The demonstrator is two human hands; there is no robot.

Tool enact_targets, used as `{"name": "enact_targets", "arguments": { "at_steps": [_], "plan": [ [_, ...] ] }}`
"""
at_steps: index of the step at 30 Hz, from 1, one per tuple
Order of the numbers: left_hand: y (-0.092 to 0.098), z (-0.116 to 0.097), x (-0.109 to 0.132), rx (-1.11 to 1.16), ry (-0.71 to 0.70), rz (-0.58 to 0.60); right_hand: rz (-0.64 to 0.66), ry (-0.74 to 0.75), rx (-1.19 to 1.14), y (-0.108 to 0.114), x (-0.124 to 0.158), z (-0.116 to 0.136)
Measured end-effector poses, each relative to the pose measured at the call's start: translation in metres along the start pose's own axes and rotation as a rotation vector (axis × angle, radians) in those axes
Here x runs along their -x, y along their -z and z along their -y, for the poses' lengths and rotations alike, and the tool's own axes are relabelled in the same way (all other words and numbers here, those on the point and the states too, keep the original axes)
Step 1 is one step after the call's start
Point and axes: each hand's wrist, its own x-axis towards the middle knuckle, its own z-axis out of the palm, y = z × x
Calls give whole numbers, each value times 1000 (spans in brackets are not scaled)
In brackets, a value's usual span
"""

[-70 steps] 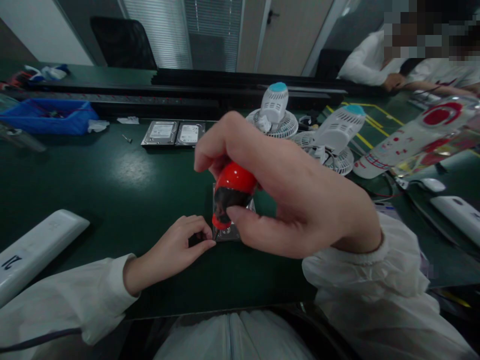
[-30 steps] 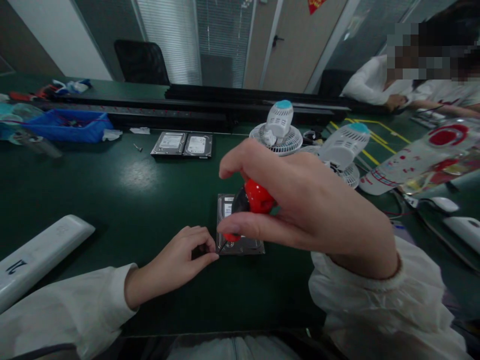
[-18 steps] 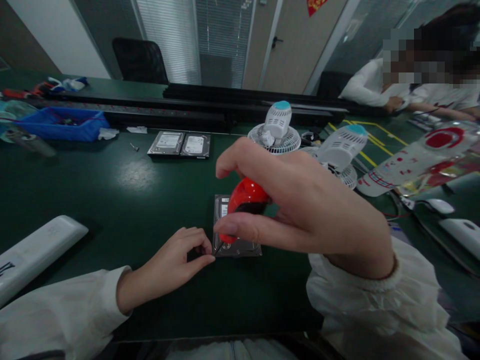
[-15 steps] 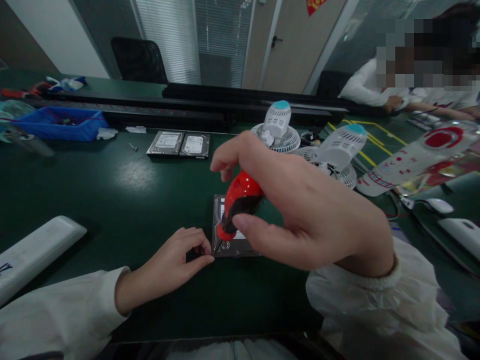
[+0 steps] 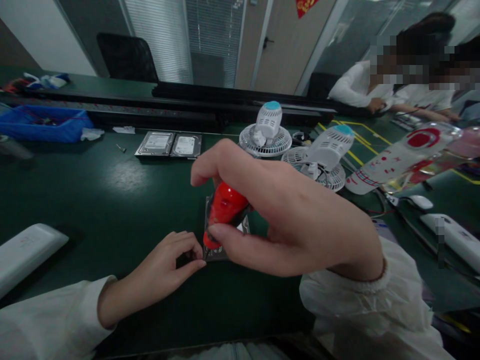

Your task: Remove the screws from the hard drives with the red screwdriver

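Note:
My right hand point(image 5: 288, 215) is closed around the red and black handle of a screwdriver point(image 5: 228, 202). The screwdriver leans, its tip down at the near left corner of a hard drive point(image 5: 215, 255). That drive lies flat on the dark green table, much of it hidden under my right hand and the handle. At the same corner, my left hand point(image 5: 168, 260) has thumb and fingertips pinched together beside the screwdriver's tip. Whatever sits between those fingertips is too small to make out.
Farther back lie two more hard drives point(image 5: 170, 145) and a small screw-like piece point(image 5: 120, 148). White fans point(image 5: 268, 127) and a large bottle point(image 5: 397, 155) stand right. A blue bin point(image 5: 45, 125) is far left, a white device point(image 5: 32, 252) near left. A person point(image 5: 352, 85) sits across.
The whole view has shifted, so things appear farther left. The screwdriver handle has turned slightly in my right hand, its tip still at the drive's corner. My left hand keeps its pinch.

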Motion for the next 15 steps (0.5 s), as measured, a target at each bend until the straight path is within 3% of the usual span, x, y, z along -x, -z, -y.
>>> {"name": "enact_targets", "arguments": {
  "at_steps": [4,9,15],
  "plan": [
    [1,-2,-1,-10,11,-1,-55,-44,89,-2,-1,0],
    [0,0,-1,-5,-2,-2,2,23,-17,0,0,1],
    [-1,1,0,-19,-15,-18,-58,-70,139,-1,-2,4]
  ]
}}
